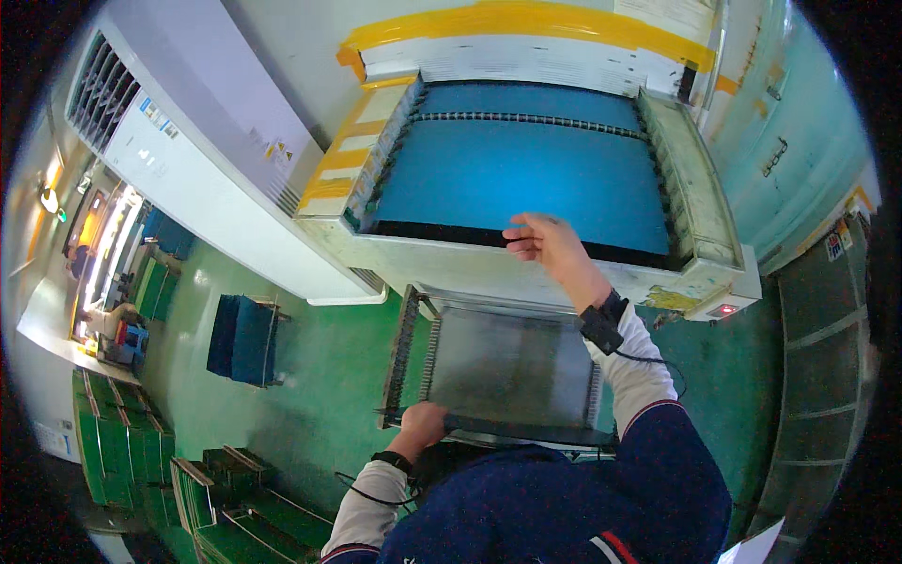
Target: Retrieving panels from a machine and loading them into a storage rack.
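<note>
My left hand (422,426) is closed at the near left corner of a metal rack (408,352) with toothed sides, beside a dark bar along its near edge. Its fingertips are partly hidden. A flat grey panel (507,362) shows between the rack's sides. Over the front edge of a machine (442,249), my right hand (550,246) reaches out with loosely bent fingers, slightly apart and holding nothing visible. Below and beyond it, a wide blue sheet (517,179) lies in the machine's bed, between side rails, with a segmented roller (531,119) across its far part.
Left of the machine stands a tall white cabinet unit (216,179) with vents. A rack of dark blue panels (242,340) and green-panelled carts (122,446) are on the green floor at left. A grey shelf-like frame (819,367) lines the right. A small red light (723,310) glows on the machine's corner.
</note>
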A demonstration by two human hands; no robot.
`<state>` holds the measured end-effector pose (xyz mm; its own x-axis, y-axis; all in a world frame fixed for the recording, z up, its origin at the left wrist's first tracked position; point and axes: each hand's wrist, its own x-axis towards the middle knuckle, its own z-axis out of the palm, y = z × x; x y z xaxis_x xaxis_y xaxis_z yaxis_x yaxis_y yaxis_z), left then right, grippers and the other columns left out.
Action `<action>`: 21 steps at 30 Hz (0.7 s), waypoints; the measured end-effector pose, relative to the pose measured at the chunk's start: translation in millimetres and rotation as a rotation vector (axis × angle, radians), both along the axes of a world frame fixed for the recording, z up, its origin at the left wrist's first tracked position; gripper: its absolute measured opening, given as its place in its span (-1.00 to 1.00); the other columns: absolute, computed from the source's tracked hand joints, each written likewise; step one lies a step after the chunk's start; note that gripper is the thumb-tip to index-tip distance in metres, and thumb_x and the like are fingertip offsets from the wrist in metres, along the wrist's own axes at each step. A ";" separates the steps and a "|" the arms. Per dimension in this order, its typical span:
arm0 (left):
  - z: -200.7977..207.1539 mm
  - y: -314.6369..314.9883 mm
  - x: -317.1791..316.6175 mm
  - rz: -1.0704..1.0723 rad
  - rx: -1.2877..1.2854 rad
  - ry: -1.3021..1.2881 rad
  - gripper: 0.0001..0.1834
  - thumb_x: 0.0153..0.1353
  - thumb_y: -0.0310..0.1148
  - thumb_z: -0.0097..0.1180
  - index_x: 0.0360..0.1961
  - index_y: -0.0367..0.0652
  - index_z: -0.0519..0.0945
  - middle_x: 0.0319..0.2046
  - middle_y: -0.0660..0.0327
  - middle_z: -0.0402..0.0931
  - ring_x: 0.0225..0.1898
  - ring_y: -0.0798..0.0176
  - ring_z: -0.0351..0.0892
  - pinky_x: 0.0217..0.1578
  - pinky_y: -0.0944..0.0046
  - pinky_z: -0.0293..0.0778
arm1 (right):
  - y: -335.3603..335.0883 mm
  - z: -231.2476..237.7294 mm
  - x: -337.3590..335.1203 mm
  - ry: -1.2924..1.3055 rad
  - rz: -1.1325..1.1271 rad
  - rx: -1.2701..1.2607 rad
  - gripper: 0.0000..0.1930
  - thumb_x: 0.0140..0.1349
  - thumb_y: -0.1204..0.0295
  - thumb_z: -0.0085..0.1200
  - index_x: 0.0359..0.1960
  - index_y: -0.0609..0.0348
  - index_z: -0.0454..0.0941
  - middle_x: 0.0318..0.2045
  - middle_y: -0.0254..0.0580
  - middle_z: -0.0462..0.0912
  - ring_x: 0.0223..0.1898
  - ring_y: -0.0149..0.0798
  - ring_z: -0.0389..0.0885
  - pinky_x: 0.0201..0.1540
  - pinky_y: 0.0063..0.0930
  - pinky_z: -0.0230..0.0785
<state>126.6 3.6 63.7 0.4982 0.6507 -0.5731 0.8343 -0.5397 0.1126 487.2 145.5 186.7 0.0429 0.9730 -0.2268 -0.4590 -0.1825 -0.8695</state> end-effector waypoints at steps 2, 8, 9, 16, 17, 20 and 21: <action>-13.4 1.2 -4.7 -0.017 -0.002 -0.026 -0.80 -0.04 -0.31 0.10 -0.36 -0.05 0.65 -0.36 0.10 0.62 -0.25 -0.02 0.62 -0.26 0.03 0.55 | 1.9 2.7 -2.2 -0.345 -0.155 0.116 -0.67 0.28 0.23 0.02 -0.07 0.21 0.49 -0.23 -0.04 0.65 -0.29 -0.18 0.63 -0.29 -0.37 0.47; -51.7 -2.2 -21.7 0.072 0.026 -0.156 -0.82 -0.07 -0.35 0.11 -0.39 -0.07 0.66 -0.39 0.08 0.62 -0.26 -0.03 0.63 -0.28 0.03 0.55 | 8.8 -10.9 -2.0 -1.648 -0.417 0.643 -0.64 0.07 0.29 0.19 -0.08 0.07 0.54 -0.10 -0.04 0.59 -0.11 0.08 0.53 -0.08 -0.04 0.38; -57.2 -1.7 -23.5 0.043 0.032 -0.166 -0.83 -0.07 -0.34 0.12 -0.41 -0.07 0.66 -0.39 0.08 0.62 -0.27 -0.02 0.63 -0.29 0.03 0.55 | 12.5 -31.8 7.5 -1.729 -0.388 0.566 -0.61 0.06 0.25 0.20 -0.06 0.04 0.54 -0.02 -0.01 0.54 -0.02 0.08 0.48 -0.01 -0.01 0.34; -70.2 -5.1 -24.9 0.148 0.057 -0.132 -0.81 -0.18 -0.26 0.26 -0.47 -0.04 0.68 -0.44 0.17 0.63 -0.34 0.02 0.64 -0.40 0.06 0.55 | 2.7 -37.6 -0.1 -1.963 -0.123 0.299 -0.51 0.24 0.15 0.00 0.19 0.00 0.38 0.27 -0.06 0.28 0.26 0.11 0.22 0.25 0.02 0.08; -83.1 1.8 -21.9 0.123 0.050 -0.128 -0.81 -0.19 -0.27 0.27 -0.46 -0.03 0.68 -0.44 0.17 0.63 -0.34 0.03 0.64 -0.40 0.06 0.54 | -2.2 -35.1 1.0 -1.989 -0.143 0.263 -0.51 0.26 0.13 -0.03 0.21 -0.02 0.36 0.28 -0.10 0.26 0.27 0.10 0.20 0.25 0.02 0.08; -106.9 0.0 -26.6 0.107 0.016 -0.131 -0.78 -0.22 -0.28 0.30 -0.44 -0.01 0.68 -0.43 0.20 0.64 -0.33 0.04 0.64 -0.41 0.08 0.54 | -3.9 -31.7 -4.6 -2.018 -0.128 0.210 -0.50 0.30 0.09 -0.09 0.23 -0.04 0.33 0.30 -0.17 0.24 0.30 0.06 0.17 0.26 0.01 0.06; -92.7 -3.0 -25.6 0.127 0.012 -0.145 -0.77 -0.23 -0.29 0.31 -0.44 -0.02 0.68 -0.43 0.20 0.64 -0.33 0.05 0.64 -0.40 0.08 0.54 | -3.5 -29.4 -5.2 -2.023 -0.120 0.189 -0.50 0.30 0.08 -0.10 0.24 -0.05 0.33 0.31 -0.19 0.23 0.30 0.04 0.17 0.27 0.01 0.05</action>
